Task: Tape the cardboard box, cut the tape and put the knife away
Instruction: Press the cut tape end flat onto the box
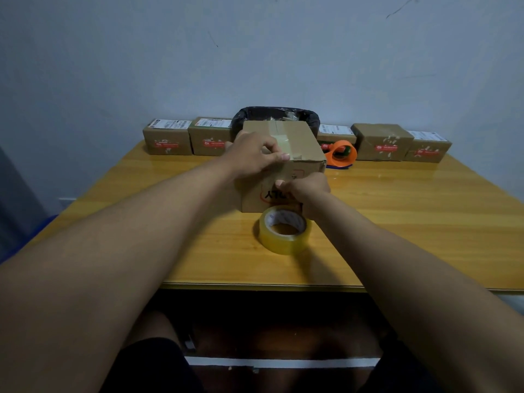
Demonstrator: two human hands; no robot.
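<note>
The tape roll (284,229) lay on the worktop (397,217); the left hand (252,154) pinched tape on the cardboard box (300,154), the right hand (307,191) gripped tape low. Pressing firmly along the seam would have served best.

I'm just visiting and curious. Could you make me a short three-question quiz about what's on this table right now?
1. True or false: the tape roll lies on the table in front of the cardboard box.
2. Which hand presses on the box's top? A) left hand B) right hand
3. What colour is the tape dispenser beside the box?

Key: 1 true; 2 A, the right hand is at the box's front face; 3 orange.
</note>
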